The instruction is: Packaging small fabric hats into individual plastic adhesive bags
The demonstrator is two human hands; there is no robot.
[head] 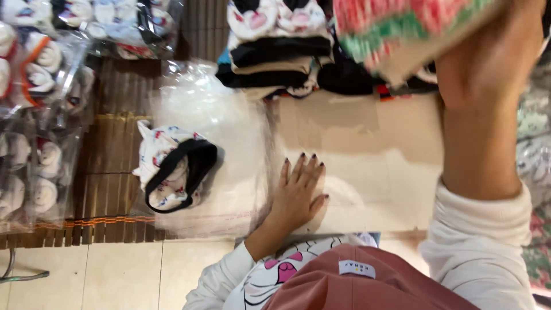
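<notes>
My left hand [297,192] lies flat, fingers spread, on a sheet of brown cardboard [367,143], touching the edge of a clear plastic bag [212,115]. On that bag sits a white patterned garment with black trim [174,169], left of the hand. My right hand [491,54] is raised at the top right, gripping a blurred red, green and white patterned piece with a tan edge [402,28].
A stack of folded garments in black, tan and white [275,51] stands beyond the cardboard. Bagged white items [40,115] line the left side on a brown slatted mat [109,189]. Pale floor tiles [115,275] lie nearest me.
</notes>
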